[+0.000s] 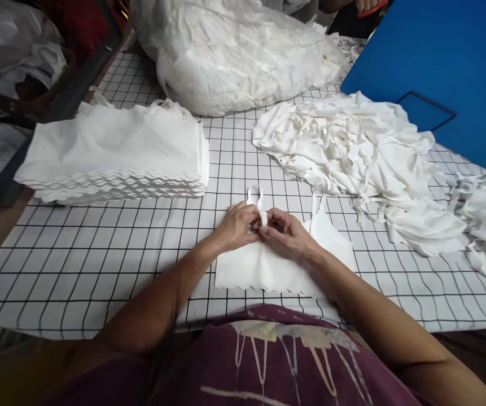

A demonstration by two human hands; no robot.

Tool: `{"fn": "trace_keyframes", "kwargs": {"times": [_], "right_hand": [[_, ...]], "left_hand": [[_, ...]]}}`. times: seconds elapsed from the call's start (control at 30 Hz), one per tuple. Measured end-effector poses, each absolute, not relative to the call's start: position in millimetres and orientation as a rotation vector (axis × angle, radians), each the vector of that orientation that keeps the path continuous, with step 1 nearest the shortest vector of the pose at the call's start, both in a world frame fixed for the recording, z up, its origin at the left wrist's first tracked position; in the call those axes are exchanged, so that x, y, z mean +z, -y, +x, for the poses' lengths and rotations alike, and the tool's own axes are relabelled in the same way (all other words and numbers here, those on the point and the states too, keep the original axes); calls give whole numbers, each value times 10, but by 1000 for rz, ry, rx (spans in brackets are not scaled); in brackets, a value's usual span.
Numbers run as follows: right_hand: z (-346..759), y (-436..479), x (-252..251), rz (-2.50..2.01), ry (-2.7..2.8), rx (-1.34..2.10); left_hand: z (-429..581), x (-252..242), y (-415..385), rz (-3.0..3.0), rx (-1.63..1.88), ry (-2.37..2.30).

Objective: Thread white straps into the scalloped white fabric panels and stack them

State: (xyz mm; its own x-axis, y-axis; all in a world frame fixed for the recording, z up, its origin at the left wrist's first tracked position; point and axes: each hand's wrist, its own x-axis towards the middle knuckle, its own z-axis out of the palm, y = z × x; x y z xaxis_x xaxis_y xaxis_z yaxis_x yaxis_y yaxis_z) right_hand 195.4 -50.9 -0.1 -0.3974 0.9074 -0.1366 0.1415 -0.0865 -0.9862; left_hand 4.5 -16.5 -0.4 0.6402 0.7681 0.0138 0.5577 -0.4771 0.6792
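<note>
A white camisole top with thin straps lies flat in front of me, its scalloped hem towards my body. My left hand pinches at its top edge near the left strap. Close against it, my right hand has its thumb and fingers closed on the same strap, where a small white folded piece shows between the two hands. The top's other strap stretches away just beyond my right hand. My fingers partly hide the spot they work on.
A neat stack of white tops sits at left on the checked tablecloth. Right of it lies a loose heap of white garments. A large clear bag of white cloth and a blue panel stand behind. Another person's hand shows at the top.
</note>
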Motion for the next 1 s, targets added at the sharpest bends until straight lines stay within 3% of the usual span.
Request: {"fn": "trace_keyframes", "kwargs": {"times": [0.1, 0.33, 0.47, 0.73, 1.0], "right_hand": [[1952, 387, 109, -1064, 1363, 1718], [1895, -192, 272, -1155, 1487, 1491], [1794, -465, 174, -1141, 1569, 1440], [1704, -745, -122, -1129, 1560, 1264], [1621, -883, -82, -1308, 1828, 943]], "left_hand": [[31, -1, 201, 2264, 420, -1063], [53, 62, 683, 2591, 612, -1202], [75, -58, 921, 2752, 470, -961], [32, -179, 1001, 2812, 289, -1020], [10, -143, 982, 2829, 215, -1022]]}}
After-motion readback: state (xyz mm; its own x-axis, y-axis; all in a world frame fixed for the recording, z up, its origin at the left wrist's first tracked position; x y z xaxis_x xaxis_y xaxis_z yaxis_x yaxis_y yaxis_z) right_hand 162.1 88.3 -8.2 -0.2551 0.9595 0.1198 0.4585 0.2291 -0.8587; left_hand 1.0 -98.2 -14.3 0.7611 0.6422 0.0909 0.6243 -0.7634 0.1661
